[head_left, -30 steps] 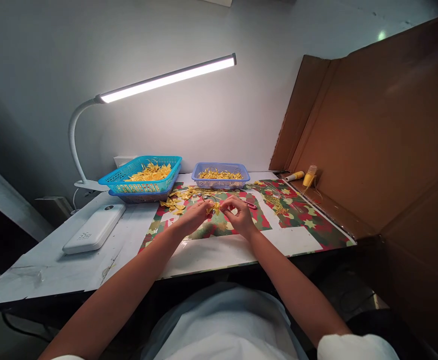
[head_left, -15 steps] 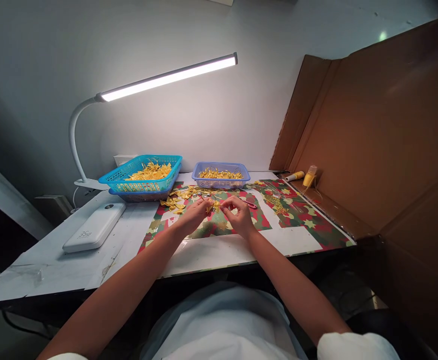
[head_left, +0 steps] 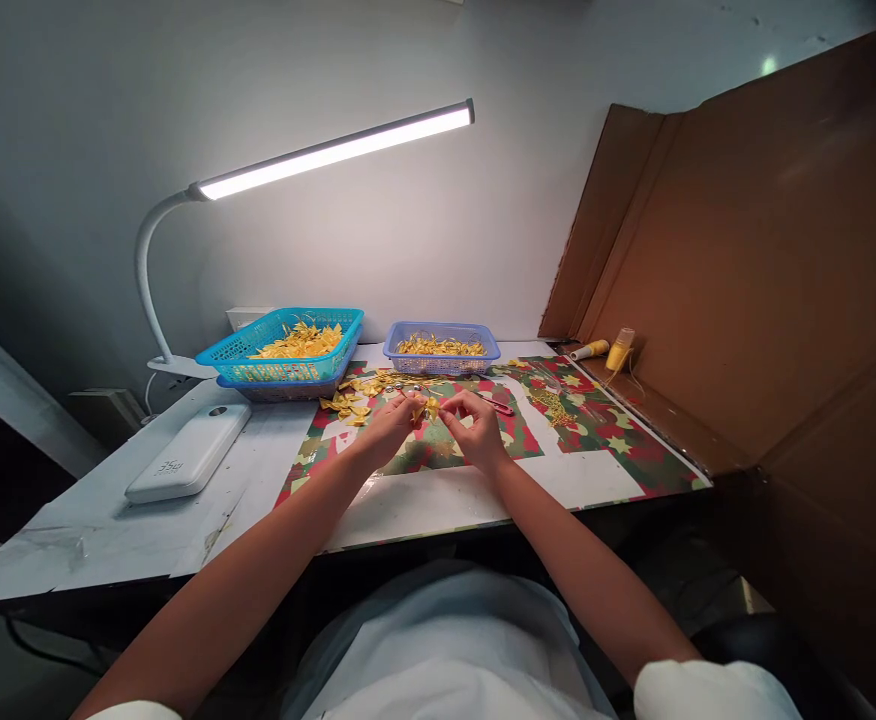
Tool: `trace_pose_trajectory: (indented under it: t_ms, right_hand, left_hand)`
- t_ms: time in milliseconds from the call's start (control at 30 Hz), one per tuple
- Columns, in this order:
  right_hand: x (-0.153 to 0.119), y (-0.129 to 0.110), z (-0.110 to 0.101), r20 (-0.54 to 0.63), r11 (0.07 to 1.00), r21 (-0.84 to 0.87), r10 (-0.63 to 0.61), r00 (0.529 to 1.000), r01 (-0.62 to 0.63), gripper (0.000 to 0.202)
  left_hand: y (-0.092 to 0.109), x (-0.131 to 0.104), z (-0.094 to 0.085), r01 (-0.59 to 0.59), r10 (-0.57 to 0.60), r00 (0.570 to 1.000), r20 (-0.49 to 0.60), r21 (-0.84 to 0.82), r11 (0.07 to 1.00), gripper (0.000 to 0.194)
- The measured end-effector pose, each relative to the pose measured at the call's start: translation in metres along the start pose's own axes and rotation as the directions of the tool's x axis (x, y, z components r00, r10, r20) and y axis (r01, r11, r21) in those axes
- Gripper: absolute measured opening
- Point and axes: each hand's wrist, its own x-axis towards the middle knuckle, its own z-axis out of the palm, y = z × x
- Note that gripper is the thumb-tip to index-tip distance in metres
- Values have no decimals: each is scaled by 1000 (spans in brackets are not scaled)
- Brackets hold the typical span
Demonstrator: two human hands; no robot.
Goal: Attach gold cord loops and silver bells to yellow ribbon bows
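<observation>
Between my two hands, just above the patterned mat, is a small yellow ribbon bow (head_left: 430, 410). My left hand (head_left: 397, 418) pinches its left side, and my right hand (head_left: 473, 425) has thumb and forefinger closed at its right side. Any thread or wire at the fingertips is too small to make out. Loose yellow bows (head_left: 346, 405) lie on the mat beyond my left hand. Past my right hand rests a pink-handled tool (head_left: 499, 407), partly hidden by the fingers.
A turquoise basket (head_left: 217, 362) of yellow bows sits stacked at back left. A purple basket (head_left: 442, 367) of gold pieces stands behind my hands. Gold cords (head_left: 554, 407), a yellow thread spool (head_left: 619, 352), a white power bank (head_left: 189, 455), a lamp (head_left: 340, 150) and tall cardboard (head_left: 753, 260) surround the area.
Both hands stay in nearly the same place. The yellow bow between the fingers has turned slightly; the rest of the table looks unchanged.
</observation>
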Motion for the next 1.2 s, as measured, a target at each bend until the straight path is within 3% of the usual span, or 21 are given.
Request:
trace_pose_trajectory:
  t_ms: [233,567,900,1200]
  right_hand:
    - [0,2,0,6,999,20,25,1000,-25,11]
    - [1,3,1,18,998,28,57,998,-58,10]
    - [1,1,0,19,999,26,41,999,-42,11]
    - [2,3,0,25,999,35,35,999,-36,11]
  left_hand:
    - [4,-2,5,97,-100,995,-18,-125,987,8]
    - [0,1,0,234,-217,972,96,-238,943,9]
    - [0,-1,0,211,-200,977,70,-217,953,10]
    - [-1,1,-3,260,-238,964,119,-239,936,5]
